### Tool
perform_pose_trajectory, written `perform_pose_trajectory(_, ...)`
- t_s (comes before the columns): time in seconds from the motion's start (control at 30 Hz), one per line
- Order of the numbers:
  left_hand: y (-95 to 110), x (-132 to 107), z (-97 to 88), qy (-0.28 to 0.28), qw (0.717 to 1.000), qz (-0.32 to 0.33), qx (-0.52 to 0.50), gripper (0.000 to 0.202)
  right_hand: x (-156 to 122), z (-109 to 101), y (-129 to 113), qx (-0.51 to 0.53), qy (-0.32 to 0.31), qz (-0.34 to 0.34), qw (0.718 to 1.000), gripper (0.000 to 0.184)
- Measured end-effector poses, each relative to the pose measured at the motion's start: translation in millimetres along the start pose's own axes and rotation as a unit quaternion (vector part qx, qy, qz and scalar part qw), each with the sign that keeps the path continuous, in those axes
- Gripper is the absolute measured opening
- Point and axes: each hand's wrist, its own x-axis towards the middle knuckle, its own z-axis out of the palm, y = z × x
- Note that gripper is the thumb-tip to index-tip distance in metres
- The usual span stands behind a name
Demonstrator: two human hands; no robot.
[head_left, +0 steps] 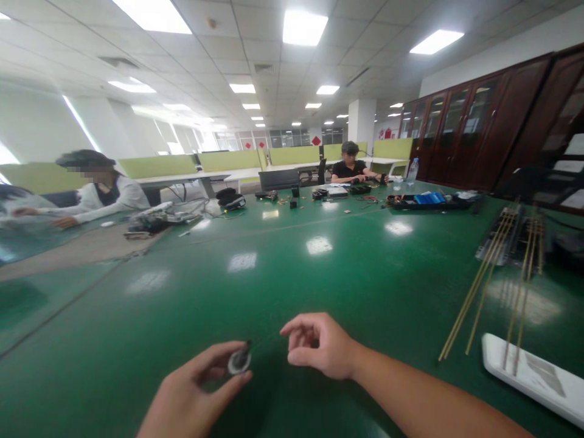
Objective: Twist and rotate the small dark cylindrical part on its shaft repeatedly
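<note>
Nearest of all are my two bare hands, lifted over a broad green table that runs far out ahead of me. Dark wooden cabinets with glass-fronted doors stand along the right side of the room. Two other people sit at the table: a person in a pale long-sleeved top over on the left, and a person in a black top at the far edge. Close by on the right lies a white, flat, round-cornered slab, and thin yellowish sticks slant across that side, a few ends passing over it. Farther back, a long black tray holds something blue, and a clear bottle stands upright just behind it. My right hand hovers half open, thumb and forefinger parted, the other fingers curled inward; I see only air in that gap. Beside it, my left hand is closed in a pinch, thumb and forefinger on a small round piece, pale-rimmed and dark in the middle, held above the green surface; blur keeps me from saying exactly what it is.
</note>
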Motion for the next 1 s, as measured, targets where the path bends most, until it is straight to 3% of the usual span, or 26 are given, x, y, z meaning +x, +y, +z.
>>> perform_pose_trajectory(0.03, 8, 11, 13.2, -0.034, 0.999, 0.004, -0.009, 0.040, 0, -1, 0, -0.059, 0.038, -0.023, 0.997, 0.041)
perform_pose_trajectory(0.13, 21, 33, 46.6, -0.050, 0.997, 0.062, -0.018, 0.030, 3, -3, 3, -0.192, 0.130, -0.041, 0.972, 0.055)
perform_pose_trajectory(0.23, 11, 38, 61.8, -0.063, 0.993, 0.095, -0.022, 0.028, 7, -3, 6, -0.235, 0.151, -0.027, 0.960, 0.062)
perform_pose_trajectory(0.4, -11, 34, 61.9, -0.054, 0.997, 0.040, -0.038, 0.034, 9, 0, 7, -0.255, 0.130, -0.013, 0.958, 0.050)
perform_pose_trajectory(0.63, -5, 37, 63.3, -0.087, 0.994, 0.040, -0.054, 0.018, 10, 0, 4, -0.276, 0.107, -0.006, 0.955, 0.026)
perform_pose_trajectory(1.0, -5, 33, 65.2, -0.084, 0.993, 0.045, -0.070, 0.018, 7, 1, 0, -0.279, 0.083, -0.011, 0.957, 0.017)
